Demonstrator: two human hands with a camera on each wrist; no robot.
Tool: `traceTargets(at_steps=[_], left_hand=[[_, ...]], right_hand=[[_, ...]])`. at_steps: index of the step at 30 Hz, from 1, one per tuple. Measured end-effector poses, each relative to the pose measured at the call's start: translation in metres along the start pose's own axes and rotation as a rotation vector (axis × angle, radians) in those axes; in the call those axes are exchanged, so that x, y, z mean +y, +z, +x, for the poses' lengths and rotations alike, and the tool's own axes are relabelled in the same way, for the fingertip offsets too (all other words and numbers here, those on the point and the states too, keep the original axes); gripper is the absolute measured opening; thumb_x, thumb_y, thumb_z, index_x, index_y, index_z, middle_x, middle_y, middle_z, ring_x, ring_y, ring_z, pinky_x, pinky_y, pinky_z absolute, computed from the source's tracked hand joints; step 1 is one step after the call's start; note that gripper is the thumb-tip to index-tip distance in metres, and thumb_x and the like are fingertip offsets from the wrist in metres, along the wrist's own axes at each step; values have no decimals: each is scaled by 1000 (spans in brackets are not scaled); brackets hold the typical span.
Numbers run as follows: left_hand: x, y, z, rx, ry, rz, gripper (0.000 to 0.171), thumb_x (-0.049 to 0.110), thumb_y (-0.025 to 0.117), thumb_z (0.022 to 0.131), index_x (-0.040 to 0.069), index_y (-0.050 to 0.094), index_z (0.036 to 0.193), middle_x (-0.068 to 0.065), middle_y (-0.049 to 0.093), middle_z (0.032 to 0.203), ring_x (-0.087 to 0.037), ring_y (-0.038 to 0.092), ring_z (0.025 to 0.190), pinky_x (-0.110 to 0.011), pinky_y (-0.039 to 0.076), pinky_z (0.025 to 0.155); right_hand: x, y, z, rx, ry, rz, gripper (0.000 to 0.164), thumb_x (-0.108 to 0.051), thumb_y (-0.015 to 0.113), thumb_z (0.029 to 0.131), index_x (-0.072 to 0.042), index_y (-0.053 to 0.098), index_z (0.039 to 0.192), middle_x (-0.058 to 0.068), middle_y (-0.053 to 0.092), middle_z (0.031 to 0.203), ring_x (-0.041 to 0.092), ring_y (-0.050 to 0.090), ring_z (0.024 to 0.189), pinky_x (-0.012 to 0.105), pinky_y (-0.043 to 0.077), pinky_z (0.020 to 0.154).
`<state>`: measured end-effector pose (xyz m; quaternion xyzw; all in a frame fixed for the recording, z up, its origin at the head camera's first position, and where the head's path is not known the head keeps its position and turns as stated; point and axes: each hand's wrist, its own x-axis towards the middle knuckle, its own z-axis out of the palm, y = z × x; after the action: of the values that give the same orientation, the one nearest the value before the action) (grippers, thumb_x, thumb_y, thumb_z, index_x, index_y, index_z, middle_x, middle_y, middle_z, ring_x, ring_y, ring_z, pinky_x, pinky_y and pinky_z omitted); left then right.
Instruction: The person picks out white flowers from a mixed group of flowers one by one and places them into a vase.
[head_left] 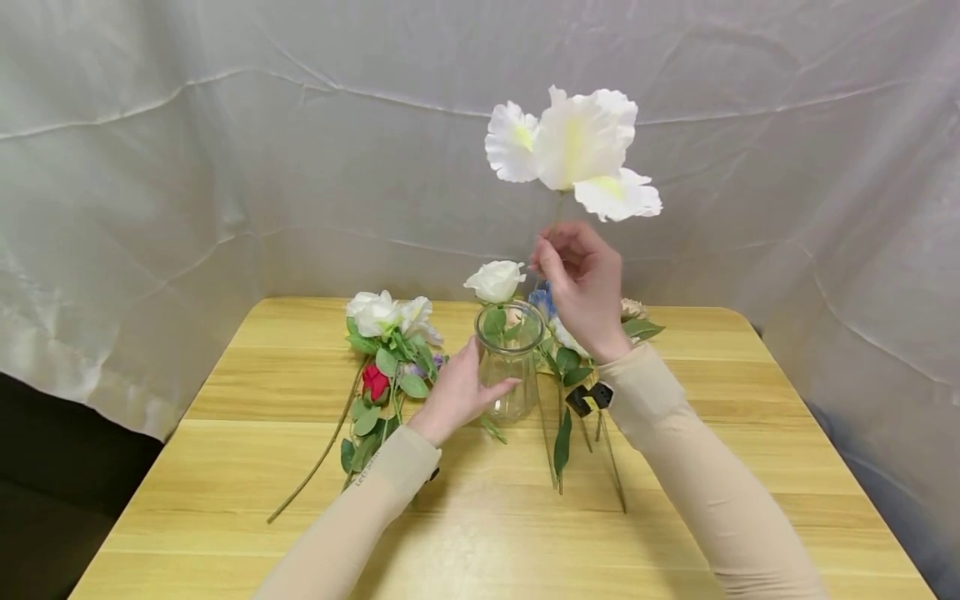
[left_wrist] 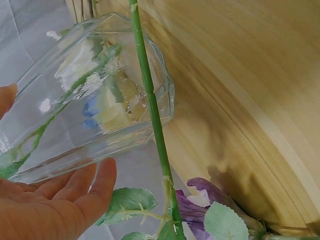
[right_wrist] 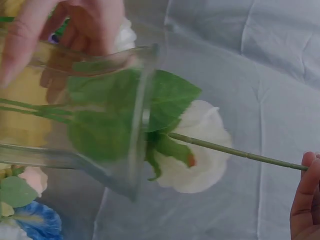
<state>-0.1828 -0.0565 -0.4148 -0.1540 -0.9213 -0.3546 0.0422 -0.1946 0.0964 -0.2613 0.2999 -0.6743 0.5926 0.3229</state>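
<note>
My right hand (head_left: 587,287) is raised above and right of a clear glass vase (head_left: 519,393), pinching the thin green stem (right_wrist: 235,152) of a large white flower with yellow-tinged ruffled petals (head_left: 581,146). In the right wrist view, the stem's lower end is near the vase's mouth, across a white rose. That white rose (head_left: 496,282) stands in the vase, its bloom above the rim and its leaves partly behind the glass. My left hand (head_left: 459,390) holds the vase from the left, fingers around its far side and thumb toward the front.
Left of the vase lies a bunch with white blooms (head_left: 382,315), a red rose (head_left: 375,382) and a purple flower (left_wrist: 197,207). To the right lie more stems, a blue flower (head_left: 542,300) and green leaves (head_left: 562,442). A grey curtain (head_left: 360,183) hangs behind the wooden table (head_left: 480,533).
</note>
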Motion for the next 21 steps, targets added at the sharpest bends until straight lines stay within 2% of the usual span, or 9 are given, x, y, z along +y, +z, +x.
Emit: traceTargets(at_steps=[7,11,12,18,19,21], left_hand=[[-1,0,0,14,31,-12,86,47,70,80,6,30,144,-14,53,133,-30,53,118,-39,44,101],[-1,0,0,21,41,-19,85,46,71,80,8,30,144,-14,54,133,-30,53,118,-40,44,101],[-1,0,-1,22,42,-18,85,46,71,80,7,30,144,-14,54,133,-30,54,118,-40,44,100],[1,-1,-2,18,33,-15,86,47,70,81,5,30,144,-16,54,133,-31,53,118,-39,44,100],[1,-1,-2,18,32,-14,86,47,70,81,4,30,144,-16,54,133,-31,53,118,-39,45,100],[0,-1,-2,17,26,-11,86,47,70,81,4,30,144,-16,54,133,-31,53,118,-39,44,100]], right_hand=[[11,1,-11,-39,91,-83,8,6,56,89,14,57,91,27,62,75,22,58,63,15,50,54],[19,-1,-19,-73,144,-98,9,5,57,90,13,58,92,26,62,77,27,60,66,15,51,56],[21,-2,-20,-81,155,-95,9,4,57,90,13,59,93,26,62,78,26,61,66,19,53,56],[30,-4,-29,-119,230,-104,13,-1,57,92,12,60,94,25,64,80,38,62,70,42,57,60],[32,-5,-30,-125,239,-111,14,-1,57,92,12,60,94,25,64,80,42,61,71,42,57,61],[35,-5,-32,-134,245,-125,14,-2,56,93,11,60,94,25,64,80,42,61,71,40,57,60]])
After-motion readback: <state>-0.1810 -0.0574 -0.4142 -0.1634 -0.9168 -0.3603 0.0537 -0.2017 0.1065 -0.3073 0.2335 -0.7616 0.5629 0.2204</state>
